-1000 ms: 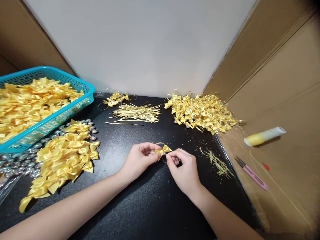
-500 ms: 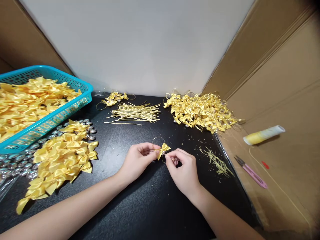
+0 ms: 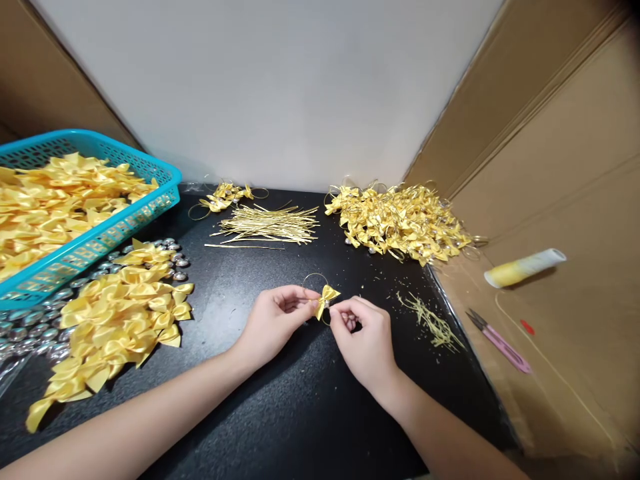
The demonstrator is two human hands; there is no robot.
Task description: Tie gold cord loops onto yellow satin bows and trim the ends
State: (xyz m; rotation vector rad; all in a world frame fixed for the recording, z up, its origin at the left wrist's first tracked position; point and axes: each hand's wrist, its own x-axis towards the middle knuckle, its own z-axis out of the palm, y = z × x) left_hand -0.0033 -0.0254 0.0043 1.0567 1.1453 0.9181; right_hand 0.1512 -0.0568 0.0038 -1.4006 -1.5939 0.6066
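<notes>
Blue basket (image 3: pixel 173 177), left: cut by frame edge. Silver beads (image 3: pixel 37 331), lower left: partly covered. Bow (image 3: pixel 328 295), centre: partly behind left hand (image 3: pixel 275 323).

Through the head camera I see a glossy yellow bow (image 3: pixel 329 293) with a silvery bead (image 3: pixel 327 304) and a thin gold cord (image 3: pixel 315 274), its shades repeated in the gold strips (image 3: pixel 270 225), the loose yellow bows (image 3: pixel 120 307) and the yellow-and-gold heap (image 3: pixel 400 223). My view also gives me a turquoise basket (image 3: pixel 175 179) patterned with slots, silver beads (image 3: pixel 43 330) with teal glints, and a black, finely speckled tabletop (image 3: pixel 220 393). I make out pink-handled snips (image 3: pixel 505 348) with dark blades, a tube (image 3: pixel 525 268) fading from yellow to whitish grey, and a red scrap (image 3: pixel 527 327) on brown cardboard (image 3: pixel 565 333).
</notes>
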